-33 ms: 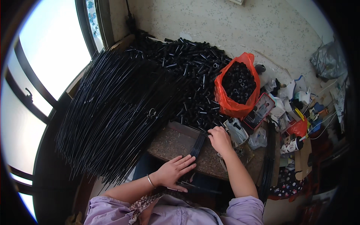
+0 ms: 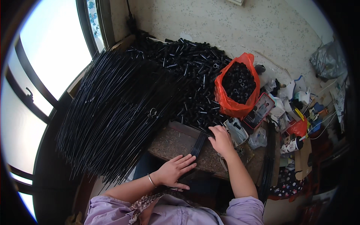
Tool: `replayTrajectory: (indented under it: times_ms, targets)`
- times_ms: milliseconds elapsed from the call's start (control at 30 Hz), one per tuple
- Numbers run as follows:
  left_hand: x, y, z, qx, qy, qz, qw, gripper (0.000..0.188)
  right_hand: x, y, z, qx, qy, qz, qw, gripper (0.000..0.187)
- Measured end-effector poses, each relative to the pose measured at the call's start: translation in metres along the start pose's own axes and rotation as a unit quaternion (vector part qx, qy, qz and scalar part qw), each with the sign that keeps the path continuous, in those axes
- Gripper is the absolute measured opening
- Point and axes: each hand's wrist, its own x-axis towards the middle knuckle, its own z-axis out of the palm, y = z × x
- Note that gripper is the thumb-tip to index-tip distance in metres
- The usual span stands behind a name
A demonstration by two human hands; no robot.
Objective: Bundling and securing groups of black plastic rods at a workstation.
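A row of thin black rods [image 2: 198, 145] lies side by side near the front edge of the brown speckled work surface [image 2: 170, 144]. Flat and open, my left hand [image 2: 175, 171] has its fingertips at the near end of these rods. My right hand [image 2: 222, 140] is just right of their far end, thumb and forefinger apart, with nothing visible in it. A raised strip [image 2: 183, 128] runs along the back of the bare patch, beside the rods' far ends. Behind it are heaped short black tubular parts [image 2: 200, 108].
A big sheaf of long black rods [image 2: 112, 112] covers the left side. At the right stand a red plastic bag [image 2: 221, 107] of black ring-like parts, a phone [image 2: 258, 111] and a clear plastic bag [image 2: 258, 138]. Beyond lies mixed clutter with a patterned cup [image 2: 291, 145].
My right hand has shifted slightly right, off the far ends of the rods, and its thumb and forefinger have spread. My left hand has hardly moved.
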Motion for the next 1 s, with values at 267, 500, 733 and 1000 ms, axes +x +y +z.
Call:
replayTrajectory:
  times_ms: [267,500,733,1000]
  targets:
    - [-0.006,-0.002,-0.001,0.016,0.033,0.049,0.998,0.086,-0.111,-0.117,-0.029,0.546,-0.062,-0.183,0.815,0.04]
    - [-0.001,0.04,-0.021,0.111,0.041,0.022,0.993,0.078,-0.173,-0.149,-0.074,0.59,0.171,-0.221,0.758,0.022]
    - [0.022,0.073,-0.057,-0.229,0.017,0.135,0.964,0.032,-0.22,-0.157,-0.147,0.608,0.343,-0.354,0.622,0.029]
    - [0.032,0.067,-0.06,-0.506,0.31,-0.167,0.787,0.022,-0.158,-0.13,0.022,0.584,-0.221,0.005,0.782,0.064]
